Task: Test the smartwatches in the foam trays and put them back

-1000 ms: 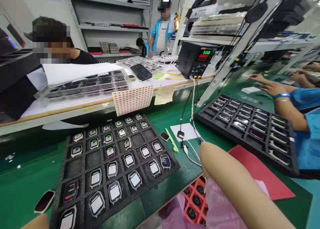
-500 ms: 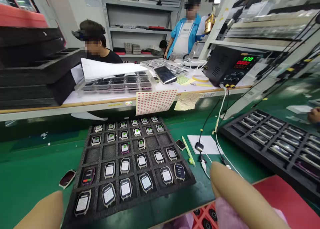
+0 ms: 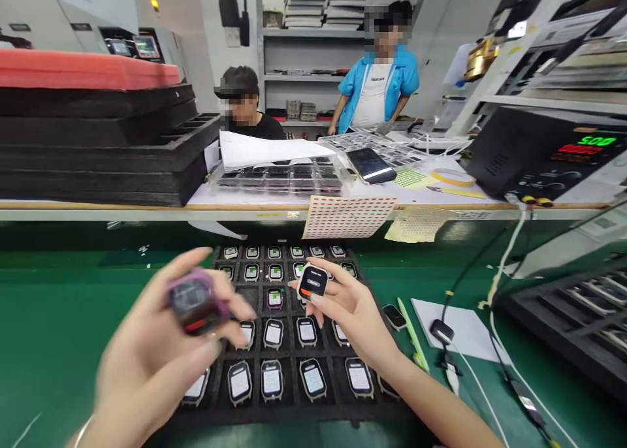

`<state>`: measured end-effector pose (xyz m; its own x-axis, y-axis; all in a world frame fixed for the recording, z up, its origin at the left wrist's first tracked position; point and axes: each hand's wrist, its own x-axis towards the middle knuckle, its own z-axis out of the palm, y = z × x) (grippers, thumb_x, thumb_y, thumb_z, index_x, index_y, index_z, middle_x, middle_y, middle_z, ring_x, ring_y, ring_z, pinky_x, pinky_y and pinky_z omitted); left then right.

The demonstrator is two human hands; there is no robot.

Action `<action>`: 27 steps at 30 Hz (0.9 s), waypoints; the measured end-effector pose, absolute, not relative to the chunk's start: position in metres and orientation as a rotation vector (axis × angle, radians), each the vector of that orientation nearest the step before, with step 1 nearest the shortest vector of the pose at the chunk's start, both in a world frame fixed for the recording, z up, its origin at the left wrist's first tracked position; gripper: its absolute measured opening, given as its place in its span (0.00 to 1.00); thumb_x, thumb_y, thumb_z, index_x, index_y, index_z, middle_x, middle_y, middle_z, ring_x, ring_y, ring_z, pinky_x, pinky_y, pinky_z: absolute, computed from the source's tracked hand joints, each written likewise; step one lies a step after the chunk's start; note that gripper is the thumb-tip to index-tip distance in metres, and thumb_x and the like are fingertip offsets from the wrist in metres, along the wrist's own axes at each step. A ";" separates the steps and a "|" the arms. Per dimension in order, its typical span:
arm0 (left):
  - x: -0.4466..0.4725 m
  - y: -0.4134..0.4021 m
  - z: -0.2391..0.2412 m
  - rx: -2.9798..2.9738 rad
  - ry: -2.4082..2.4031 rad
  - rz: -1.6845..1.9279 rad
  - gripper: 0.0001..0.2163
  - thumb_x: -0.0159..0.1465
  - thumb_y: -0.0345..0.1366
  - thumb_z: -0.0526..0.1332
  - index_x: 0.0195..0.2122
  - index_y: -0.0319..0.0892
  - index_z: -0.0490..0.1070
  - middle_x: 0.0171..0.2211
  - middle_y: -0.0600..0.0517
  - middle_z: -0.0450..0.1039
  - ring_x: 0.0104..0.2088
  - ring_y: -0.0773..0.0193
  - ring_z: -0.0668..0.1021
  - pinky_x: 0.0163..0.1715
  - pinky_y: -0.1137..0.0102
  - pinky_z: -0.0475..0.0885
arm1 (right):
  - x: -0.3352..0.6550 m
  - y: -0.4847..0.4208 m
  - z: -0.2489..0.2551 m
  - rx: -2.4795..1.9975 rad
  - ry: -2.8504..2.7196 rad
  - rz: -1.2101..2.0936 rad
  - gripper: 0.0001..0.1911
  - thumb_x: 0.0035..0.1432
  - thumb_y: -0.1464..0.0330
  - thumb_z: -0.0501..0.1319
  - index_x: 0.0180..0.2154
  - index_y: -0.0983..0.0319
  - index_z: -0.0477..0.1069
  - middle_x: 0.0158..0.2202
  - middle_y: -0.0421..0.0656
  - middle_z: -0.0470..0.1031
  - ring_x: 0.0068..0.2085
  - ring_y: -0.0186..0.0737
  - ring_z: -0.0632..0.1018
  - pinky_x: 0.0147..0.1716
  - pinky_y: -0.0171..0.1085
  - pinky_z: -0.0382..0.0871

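The left hand [image 3: 149,350] is up now; at eight o'clock its fingers curl around a blurry purple watch [image 3: 193,301]. The right hand [image 3: 355,314] is up too; at six o'clock its fingers pinch a silver watch [image 3: 313,280] over the black tray [image 3: 284,413] on the desk [image 3: 386,268]. Before, both hands are low, with no watch showing.

Narrow gap between hands [image 3: 144,353] [image 3: 361,316], above foam tray [image 3: 289,414]; shelf [image 3: 235,214] blocks beyond; green pen [image 3: 413,336], cables [image 3: 507,258] crowd right.
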<state>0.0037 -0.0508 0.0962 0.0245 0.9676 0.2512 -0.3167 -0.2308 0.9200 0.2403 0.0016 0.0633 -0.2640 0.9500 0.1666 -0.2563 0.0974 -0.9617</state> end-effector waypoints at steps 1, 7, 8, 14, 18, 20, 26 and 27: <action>0.011 -0.041 0.096 1.142 0.776 1.417 0.26 0.59 0.32 0.66 0.58 0.49 0.62 0.43 0.46 0.71 0.40 0.56 0.77 0.33 0.66 0.78 | 0.241 0.002 0.062 -0.773 -1.296 1.429 0.25 0.59 0.71 0.64 0.57 0.61 0.61 0.42 0.49 0.77 0.30 0.35 0.75 0.26 0.33 0.67; 0.038 -0.005 0.064 1.039 0.628 1.144 0.25 0.61 0.28 0.64 0.59 0.44 0.60 0.38 0.48 0.70 0.37 0.61 0.78 0.32 0.70 0.78 | 0.241 0.003 0.061 -0.800 -1.344 1.370 0.22 0.59 0.71 0.61 0.55 0.60 0.64 0.40 0.47 0.78 0.29 0.36 0.74 0.25 0.34 0.65; 0.039 -0.004 0.059 1.036 0.616 1.126 0.26 0.60 0.27 0.64 0.59 0.44 0.60 0.39 0.48 0.71 0.38 0.61 0.77 0.34 0.70 0.78 | 0.240 0.002 0.061 -0.826 -1.350 1.341 0.20 0.60 0.70 0.61 0.54 0.61 0.65 0.39 0.47 0.78 0.28 0.36 0.74 0.24 0.34 0.65; 0.039 -0.001 0.050 1.048 0.494 1.072 0.25 0.61 0.25 0.61 0.59 0.44 0.60 0.43 0.46 0.71 0.43 0.56 0.77 0.41 0.62 0.77 | 0.235 0.004 0.061 -0.958 -1.374 1.224 0.14 0.59 0.67 0.63 0.47 0.61 0.69 0.27 0.40 0.76 0.22 0.33 0.70 0.21 0.33 0.65; 0.041 0.000 0.051 1.066 0.524 1.077 0.22 0.65 0.30 0.58 0.60 0.43 0.59 0.42 0.45 0.72 0.42 0.57 0.78 0.39 0.62 0.78 | 0.239 0.005 0.059 -0.937 -1.428 1.258 0.16 0.61 0.67 0.62 0.50 0.61 0.69 0.26 0.39 0.75 0.23 0.34 0.71 0.23 0.33 0.65; 0.041 0.002 0.052 1.071 0.549 1.102 0.21 0.66 0.32 0.58 0.60 0.42 0.59 0.41 0.45 0.72 0.41 0.58 0.78 0.36 0.64 0.79 | 0.241 0.005 0.058 -0.898 -1.459 1.316 0.20 0.61 0.68 0.61 0.55 0.61 0.66 0.27 0.40 0.76 0.25 0.35 0.73 0.24 0.33 0.65; 0.037 0.007 0.050 1.076 0.559 1.155 0.23 0.63 0.32 0.61 0.59 0.42 0.59 0.40 0.46 0.72 0.40 0.57 0.78 0.34 0.66 0.79 | 0.242 0.002 0.059 -0.844 -1.488 1.395 0.27 0.60 0.71 0.63 0.59 0.59 0.62 0.31 0.41 0.78 0.30 0.37 0.77 0.28 0.34 0.69; 0.037 0.007 0.050 1.082 0.555 1.156 0.25 0.62 0.31 0.63 0.59 0.42 0.59 0.40 0.46 0.72 0.40 0.57 0.78 0.34 0.66 0.79 | 0.242 0.002 0.059 -0.847 -1.491 1.388 0.27 0.60 0.72 0.63 0.59 0.59 0.62 0.30 0.41 0.78 0.29 0.37 0.77 0.28 0.34 0.70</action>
<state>0.0370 0.0070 0.0498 0.3537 0.9210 0.1632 -0.4488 0.0140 0.8935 0.2416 0.0023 0.0592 -0.3581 0.9201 0.1589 -0.0929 0.1343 -0.9866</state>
